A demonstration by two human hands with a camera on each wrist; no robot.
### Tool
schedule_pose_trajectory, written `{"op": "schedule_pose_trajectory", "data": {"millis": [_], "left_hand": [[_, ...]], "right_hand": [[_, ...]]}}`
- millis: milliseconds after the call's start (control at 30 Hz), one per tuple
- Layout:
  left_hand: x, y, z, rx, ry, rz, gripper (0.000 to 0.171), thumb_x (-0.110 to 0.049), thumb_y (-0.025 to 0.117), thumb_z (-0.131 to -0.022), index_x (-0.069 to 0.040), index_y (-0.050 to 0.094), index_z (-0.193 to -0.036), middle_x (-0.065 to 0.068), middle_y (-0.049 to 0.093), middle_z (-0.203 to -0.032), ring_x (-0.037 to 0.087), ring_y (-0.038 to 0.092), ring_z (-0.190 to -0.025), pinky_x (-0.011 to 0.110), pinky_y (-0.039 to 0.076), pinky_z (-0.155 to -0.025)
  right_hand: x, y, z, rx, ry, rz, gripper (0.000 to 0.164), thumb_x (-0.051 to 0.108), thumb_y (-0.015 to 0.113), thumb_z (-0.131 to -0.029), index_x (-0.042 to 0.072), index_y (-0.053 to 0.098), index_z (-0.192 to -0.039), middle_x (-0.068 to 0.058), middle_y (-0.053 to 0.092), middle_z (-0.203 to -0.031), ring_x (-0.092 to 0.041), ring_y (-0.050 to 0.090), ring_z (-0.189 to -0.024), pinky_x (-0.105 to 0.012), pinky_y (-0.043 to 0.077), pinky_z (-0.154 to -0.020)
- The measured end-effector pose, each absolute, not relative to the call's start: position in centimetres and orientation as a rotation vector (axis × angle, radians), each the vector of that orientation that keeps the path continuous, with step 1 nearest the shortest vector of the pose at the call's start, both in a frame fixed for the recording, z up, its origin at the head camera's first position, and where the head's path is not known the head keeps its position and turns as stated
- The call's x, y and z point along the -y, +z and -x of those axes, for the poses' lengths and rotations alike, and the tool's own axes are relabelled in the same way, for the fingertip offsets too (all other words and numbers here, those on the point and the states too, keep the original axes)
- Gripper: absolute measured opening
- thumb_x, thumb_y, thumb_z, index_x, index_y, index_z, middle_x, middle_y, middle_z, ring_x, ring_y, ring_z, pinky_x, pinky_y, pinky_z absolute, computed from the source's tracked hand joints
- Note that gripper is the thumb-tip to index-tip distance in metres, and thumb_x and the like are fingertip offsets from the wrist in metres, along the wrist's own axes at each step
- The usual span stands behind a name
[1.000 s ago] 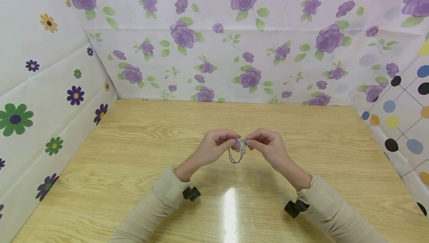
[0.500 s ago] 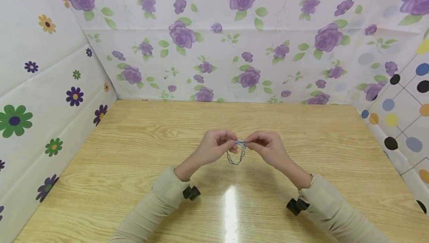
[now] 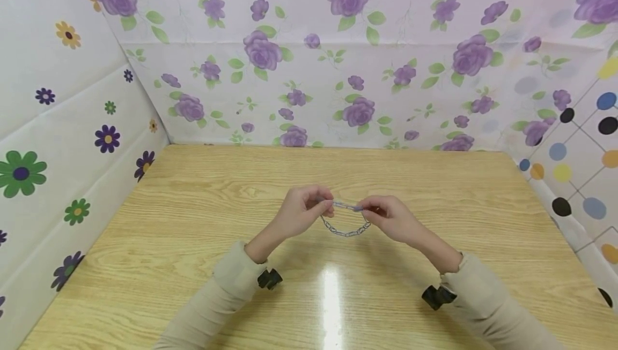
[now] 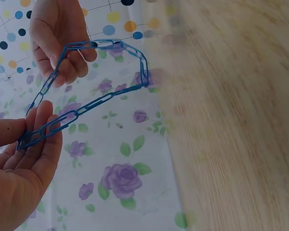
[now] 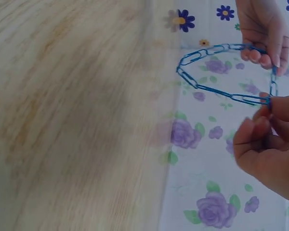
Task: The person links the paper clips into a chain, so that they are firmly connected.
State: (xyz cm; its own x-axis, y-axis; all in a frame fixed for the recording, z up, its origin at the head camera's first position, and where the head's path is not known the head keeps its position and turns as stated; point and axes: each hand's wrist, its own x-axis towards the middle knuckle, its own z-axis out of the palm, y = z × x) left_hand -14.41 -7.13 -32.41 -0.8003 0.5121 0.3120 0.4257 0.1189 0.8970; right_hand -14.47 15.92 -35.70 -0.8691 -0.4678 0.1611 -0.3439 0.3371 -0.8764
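A blue chain of linked paper clips (image 3: 346,234) hangs in a ring between my two hands, above the table. My left hand (image 3: 300,213) pinches one side of it between thumb and fingers. On the opposite side, my right hand (image 3: 393,219) pinches it with thumb and forefinger. One short stretch runs fairly straight from hand to hand, while the longer stretch sags below. The left wrist view shows the paper clip chain (image 4: 94,103) as a continuous loop; the spots under the fingertips are hidden.
Beneath the hands lies a wooden table (image 3: 232,178) with a bright light reflection near its front. A flowered cloth wall (image 3: 309,92) stands behind it. Patterned side walls flank the left and right, and a small black camera sits at each wrist.
My hands have drawn apart, left hand leftward and right hand rightward. The paper clip chain has gone from a narrow dangling loop to a wider ring.
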Motion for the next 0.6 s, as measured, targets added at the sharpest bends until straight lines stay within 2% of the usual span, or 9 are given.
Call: {"op": "schedule_pose_trajectory", "data": {"millis": [100,200,333,433,600], "left_hand": [[7.4,-32.6,14.2,-2.319,1.707,-0.948,0.007,0.010,0.054,-0.086,0.014,0.058,-0.087,0.025,0.062,-0.074,0.038,0.062,-0.066,0.036,0.053,-0.060],[7.6,-33.2,14.6,-2.258,1.632,-0.832,0.008,0.006,0.054,-0.087,0.012,0.058,-0.086,0.027,0.060,-0.075,0.040,0.061,-0.067,0.039,0.053,-0.060],[7.3,-36.2,16.8,-2.158,1.563,-0.634,0.015,-0.003,0.053,-0.091,0.012,0.054,-0.093,0.025,0.059,-0.080,0.035,0.063,-0.069,0.037,0.054,-0.061],[6.8,-38.4,19.0,-2.229,1.469,-0.549,0.017,-0.008,0.052,-0.092,0.008,0.055,-0.094,0.015,0.060,-0.080,0.023,0.063,-0.069,0.032,0.053,-0.062],[6.0,-39.9,21.3,-2.466,1.252,-0.493,0.012,-0.009,0.053,-0.091,0.001,0.058,-0.086,0.006,0.058,-0.076,0.014,0.054,-0.065,0.024,0.047,-0.057]], "right_hand": [[-16.3,-35.5,14.7,-2.406,-1.489,0.713,0.014,0.004,0.051,-0.092,-0.002,0.063,-0.095,-0.007,0.060,-0.085,-0.018,0.050,-0.070,-0.027,0.044,-0.061],[-16.4,-35.8,15.2,-2.308,-1.482,0.642,0.015,0.007,0.049,-0.093,-0.002,0.061,-0.092,-0.008,0.060,-0.083,-0.025,0.055,-0.077,-0.035,0.048,-0.070],[-16.1,-37.0,16.5,-2.217,-1.479,0.495,0.021,0.008,0.047,-0.094,-0.010,0.059,-0.095,-0.009,0.062,-0.080,-0.028,0.060,-0.078,-0.045,0.049,-0.073],[-15.6,-38.3,18.0,-2.250,-1.421,0.417,0.022,0.007,0.048,-0.092,-0.012,0.059,-0.095,-0.007,0.061,-0.075,-0.020,0.057,-0.068,-0.040,0.050,-0.065],[-14.8,-40.3,20.4,-2.413,-1.237,0.354,0.017,0.006,0.051,-0.090,-0.006,0.063,-0.089,-0.005,0.058,-0.069,-0.015,0.052,-0.060,-0.028,0.044,-0.055]]}}
